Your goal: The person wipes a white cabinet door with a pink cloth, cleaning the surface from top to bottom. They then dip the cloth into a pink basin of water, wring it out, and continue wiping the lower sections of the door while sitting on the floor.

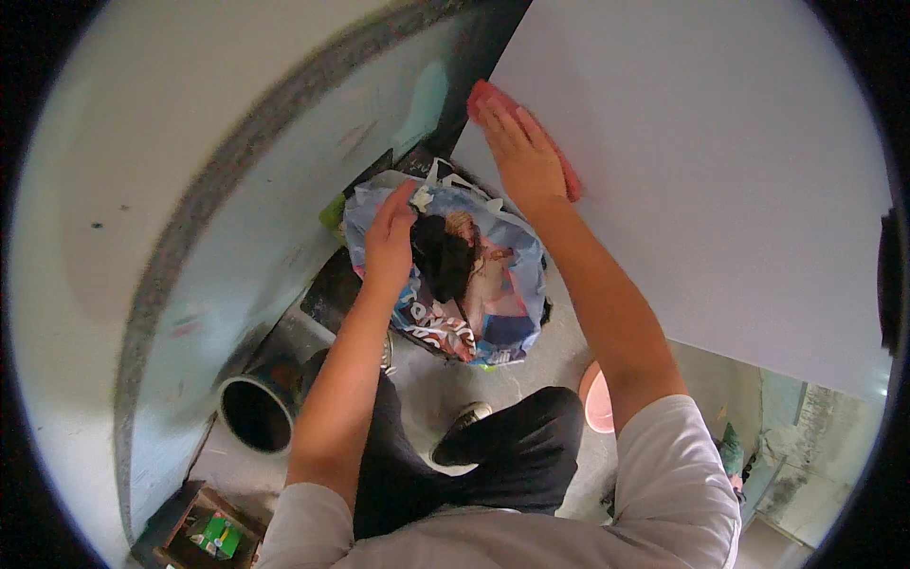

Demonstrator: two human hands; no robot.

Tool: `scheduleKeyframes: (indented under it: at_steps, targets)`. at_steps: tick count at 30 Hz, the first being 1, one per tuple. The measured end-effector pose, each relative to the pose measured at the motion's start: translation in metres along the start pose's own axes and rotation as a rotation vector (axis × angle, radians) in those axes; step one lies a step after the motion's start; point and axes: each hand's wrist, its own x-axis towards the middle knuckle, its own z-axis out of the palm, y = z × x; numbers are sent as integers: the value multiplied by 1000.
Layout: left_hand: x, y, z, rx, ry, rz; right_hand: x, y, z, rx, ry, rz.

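Observation:
My right hand [527, 160] lies flat over a red cloth [573, 183], with its fingers stretched out, and presses it against a large smooth white panel [725, 185] near the panel's left edge. Over the left side of a full plastic bag [522, 245], my left hand [389, 238] is held with fingers extended and nothing visible in it. Whether it touches the bag's rim I cannot tell. Crumpled wrappers and a black item [444, 256] fill the bag.
A painted wall [234, 242] with a dark grey stripe runs along the left. On the floor stand a dark round container [257, 414], a pink basin [597, 398] partly behind my right arm, and a wooden box [185, 526] holding a green packet [220, 535].

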Motion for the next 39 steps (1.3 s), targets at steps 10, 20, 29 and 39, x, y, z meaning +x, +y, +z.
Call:
scheduleKeyframes:
  at_steps: [10, 20, 29, 39]
  targets:
    - [-22, 16, 1, 336, -21, 165, 15, -147, 166, -12, -268, -111]
    - [-1, 3, 27, 538, -92, 478, -45, 134, -107, -4, 484, 176]
    - [-1, -3, 40, 572, -135, 439, -31, 33, -16, 299, 346, 139]
    - [-17, 5, 46, 627, -154, 484, -24, -116, 147, 360, -213, -138]
